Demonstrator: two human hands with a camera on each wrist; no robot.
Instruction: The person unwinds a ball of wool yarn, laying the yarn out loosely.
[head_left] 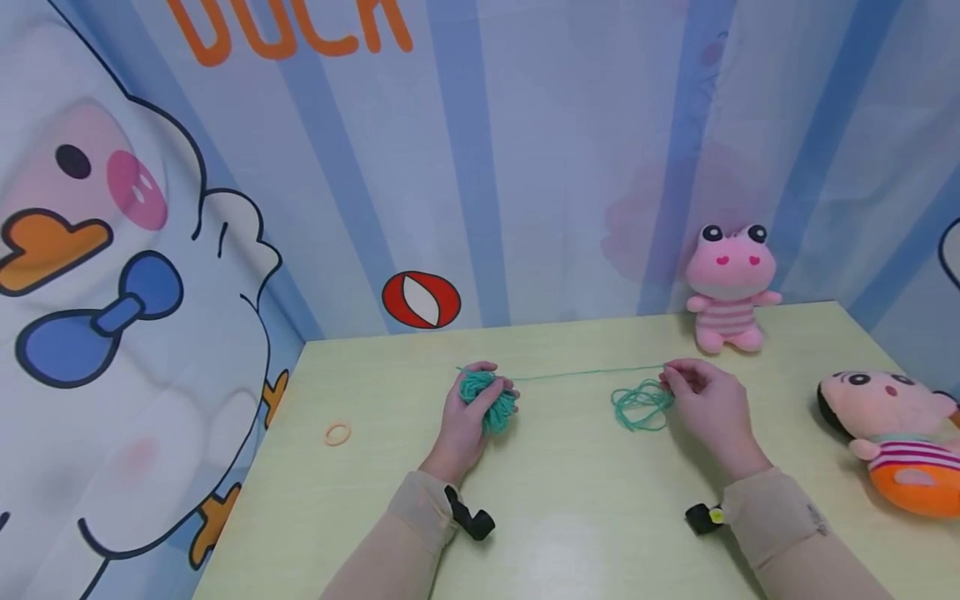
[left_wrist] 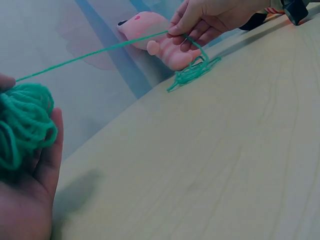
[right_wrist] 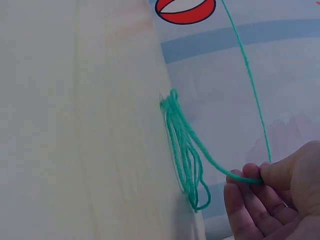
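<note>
My left hand (head_left: 467, 417) holds a bundle of green yarn (head_left: 487, 402), the thumb across its front and the fingers behind. From the bundle a single strand (head_left: 581, 374) runs taut to the right. My right hand (head_left: 708, 408) pinches that strand between thumb and fingertips, as the right wrist view also shows at the fingers (right_wrist: 252, 172). Beyond the pinch the yarn drops to a loose heap of loops (head_left: 641, 406) on the table, just left of the right hand. In the left wrist view the bundle (left_wrist: 27, 122) sits against the palm.
A peach-coloured ring (head_left: 337, 433) lies on the pale wooden table (head_left: 555, 533) at the left. A pink striped plush toy (head_left: 731, 292) sits at the back right edge, and a second plush doll (head_left: 900, 442) lies at the far right. A printed curtain (head_left: 555, 167) hangs behind.
</note>
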